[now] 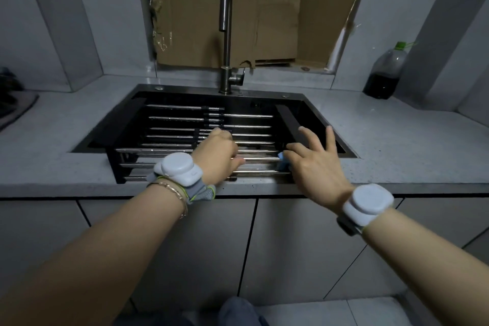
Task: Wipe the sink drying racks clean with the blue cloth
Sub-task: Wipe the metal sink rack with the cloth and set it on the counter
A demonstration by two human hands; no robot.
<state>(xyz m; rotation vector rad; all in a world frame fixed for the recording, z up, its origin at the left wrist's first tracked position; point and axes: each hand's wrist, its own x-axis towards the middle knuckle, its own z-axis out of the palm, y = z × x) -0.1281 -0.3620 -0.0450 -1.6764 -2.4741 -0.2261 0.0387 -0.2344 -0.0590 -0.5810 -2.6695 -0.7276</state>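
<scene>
left hand (pixel 219 151): centre frame, fingers curled down over the drying rack (pixel 172 137) rods, gripping them
right hand (pixel 315 164): fingers spread and straight, pressing the blue cloth (pixel 282 159)
blue cloth: mostly hidden under the right hand, on the rack's near-right rods
drying rack: spans the sink (pixel 264 93), mid-frame
counter (pixel 397 140): dark bottle (pixel 383 74), upper right
faucet (pixel 226 34): top centre

Right hand (pixel 315 164), blue cloth (pixel 283 161) on rack (pixel 248 126)
</scene>
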